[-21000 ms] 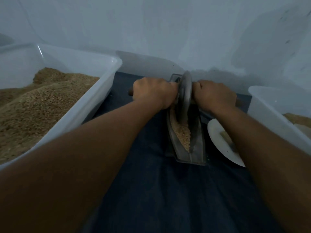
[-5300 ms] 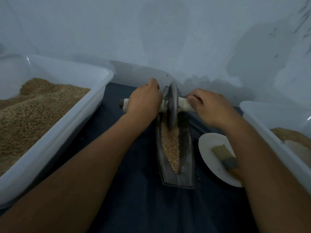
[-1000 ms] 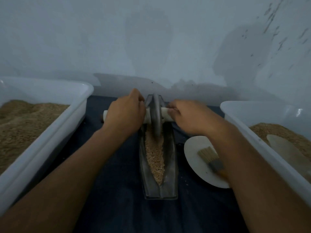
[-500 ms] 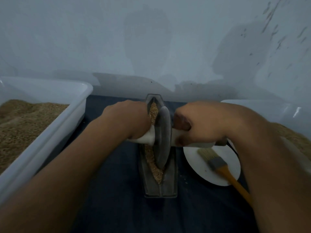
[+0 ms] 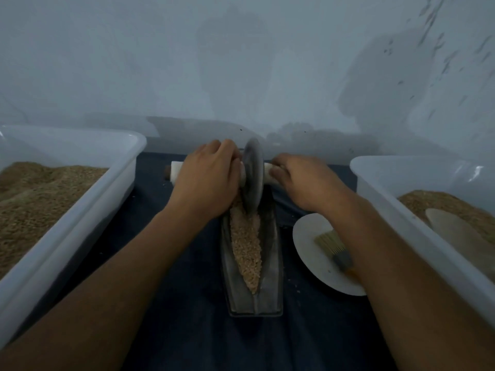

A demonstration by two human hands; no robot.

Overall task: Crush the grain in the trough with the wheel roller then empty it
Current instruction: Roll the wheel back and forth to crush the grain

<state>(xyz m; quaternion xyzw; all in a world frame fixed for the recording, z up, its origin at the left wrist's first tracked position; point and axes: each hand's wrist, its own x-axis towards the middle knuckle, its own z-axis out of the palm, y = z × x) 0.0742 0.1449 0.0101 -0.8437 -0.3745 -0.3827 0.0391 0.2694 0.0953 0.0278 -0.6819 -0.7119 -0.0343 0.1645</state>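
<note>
Wheel roller (image 5: 251, 178) stands in the trough (image 5: 270, 263), both hands' fingers (image 5: 227, 153) curled round its axle.

Dull grey metal wheel roller (image 5: 252, 178) and trough (image 5: 270, 263); rough tan grain (image 5: 245, 247). At nine and three o'clock, smooth white plastic tubs (image 5: 80, 210). Matt dark cloth (image 5: 187, 330) beneath.
</note>
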